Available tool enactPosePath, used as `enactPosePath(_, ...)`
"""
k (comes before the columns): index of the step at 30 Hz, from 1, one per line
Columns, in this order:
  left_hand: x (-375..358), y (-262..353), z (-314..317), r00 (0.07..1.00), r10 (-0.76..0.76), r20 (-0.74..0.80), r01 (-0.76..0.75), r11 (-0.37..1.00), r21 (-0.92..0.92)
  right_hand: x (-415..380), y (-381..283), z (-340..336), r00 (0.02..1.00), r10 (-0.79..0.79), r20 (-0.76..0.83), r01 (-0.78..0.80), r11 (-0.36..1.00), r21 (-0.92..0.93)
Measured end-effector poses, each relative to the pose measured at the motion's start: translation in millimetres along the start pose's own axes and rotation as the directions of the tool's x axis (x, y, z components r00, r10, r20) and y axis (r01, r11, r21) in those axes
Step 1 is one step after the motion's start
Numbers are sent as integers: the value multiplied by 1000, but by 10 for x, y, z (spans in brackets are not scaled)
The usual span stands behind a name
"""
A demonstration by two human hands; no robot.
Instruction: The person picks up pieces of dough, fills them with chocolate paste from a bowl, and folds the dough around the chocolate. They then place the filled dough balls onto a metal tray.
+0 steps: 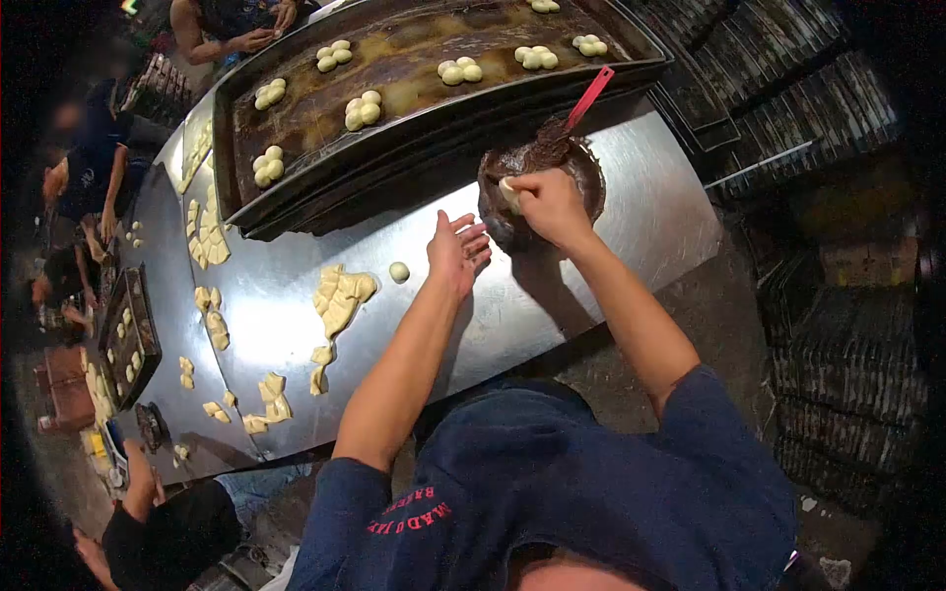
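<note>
Head view: clock read from mid-view, 12 at the top edge.
Right hand [554,207]: at 1 o'clock, over the bowl [598,197], fingers pinched round a small pale dough piece [509,195].
Left hand [456,254]: close to 12 o'clock, palm turned up, fingers loosely spread, nothing seen in it. My two hands are apart.
Bowl: on the steel table [650,187], dark brown paste [588,175] inside. A red spatula [589,98] leans out toward 1, its lower end in the paste.
Dough piece: within the bowl's outline, at my fingertips; can't tell whether it touches the paste.
Dough ball [398,271]: alone on the steel, near my left hand, between 8 and 9 o'clock from it.
Dough slab [340,295]: farther out the same way, ragged, with scraps [273,399] trailing toward 7.
Tray [394,59]: spans 10 to 1, topmost of a stack; dough clusters [459,71] sit well apart on it.
Others: a person [94,158] working between 9 and 10.
Step in hand: looks to me like putting paste to the dough piece, one portion at a time.
Next move: I judge it calls for a light pinch, so soft dough doesn't tear or smear at the edge, with my upturned left palm free to receive it.
</note>
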State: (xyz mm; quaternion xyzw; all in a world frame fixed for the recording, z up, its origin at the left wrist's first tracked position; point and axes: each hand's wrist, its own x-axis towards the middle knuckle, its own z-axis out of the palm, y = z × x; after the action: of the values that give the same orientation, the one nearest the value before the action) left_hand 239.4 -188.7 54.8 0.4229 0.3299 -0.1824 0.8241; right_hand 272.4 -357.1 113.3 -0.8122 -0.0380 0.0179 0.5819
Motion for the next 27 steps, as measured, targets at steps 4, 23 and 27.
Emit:
enactPosePath(4,228,-226,131,998,66,-14,-67,994,-81,161,176,260,996,-79,-39,40,801,-597)
enactPosePath(23,-1564,770,52,908,418,35,-419,906,60,-712,-1071,276,705,-709,32,708,698,-109)
enactPosePath(27,-1852,760,232,802,595,-55,-592,804,64,-721,-1322,106,752,-659,-10,654,747,-119)
